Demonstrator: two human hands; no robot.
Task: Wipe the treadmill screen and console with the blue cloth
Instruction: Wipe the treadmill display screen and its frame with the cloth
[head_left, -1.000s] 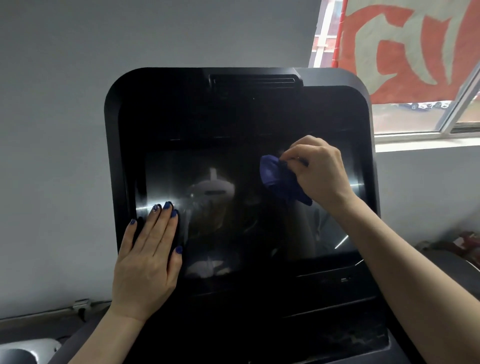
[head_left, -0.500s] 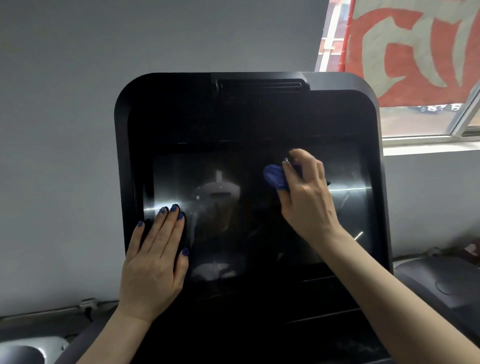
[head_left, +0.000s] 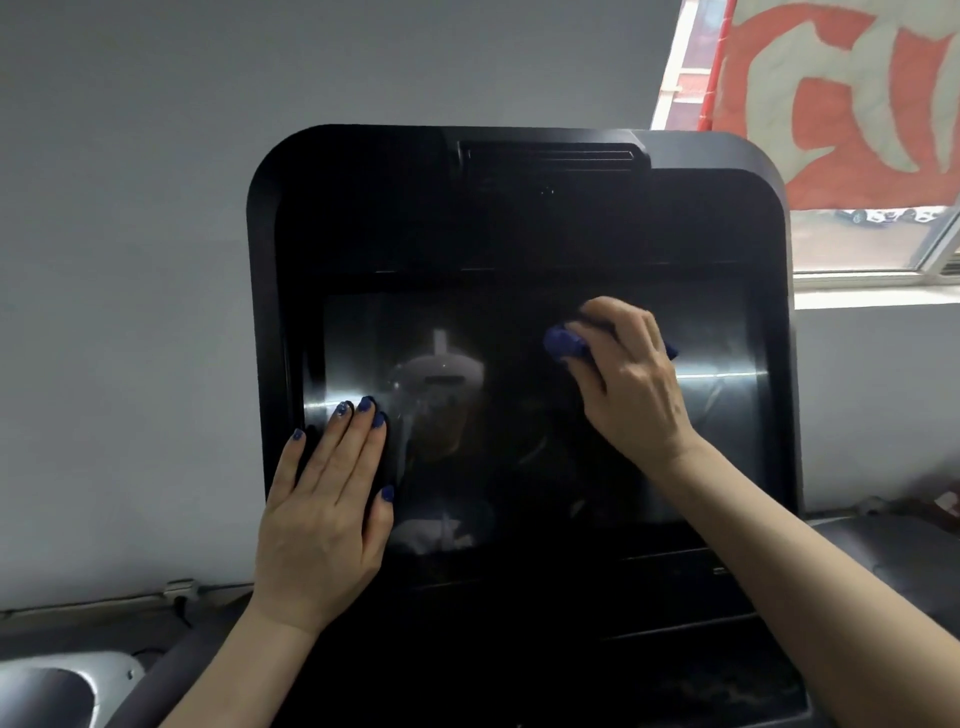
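Observation:
The black treadmill console (head_left: 363, 218) fills the middle of the head view, with its dark glossy screen (head_left: 519, 415) set in the lower half. My right hand (head_left: 628, 384) presses the bunched blue cloth (head_left: 563, 344) flat against the upper right part of the screen; most of the cloth is hidden under my fingers. My left hand (head_left: 327, 509) lies flat, fingers together, on the screen's lower left edge, holding nothing.
A grey wall stands behind the console. A window with a red and white banner (head_left: 841, 104) is at the upper right. A grey moulded part (head_left: 57, 686) shows at the bottom left, and a dark padded surface (head_left: 904, 561) at the right.
My right hand turned from gripping the cloth's edge to lying flat over it, and shifted slightly on the upper right screen. My left hand stayed in place.

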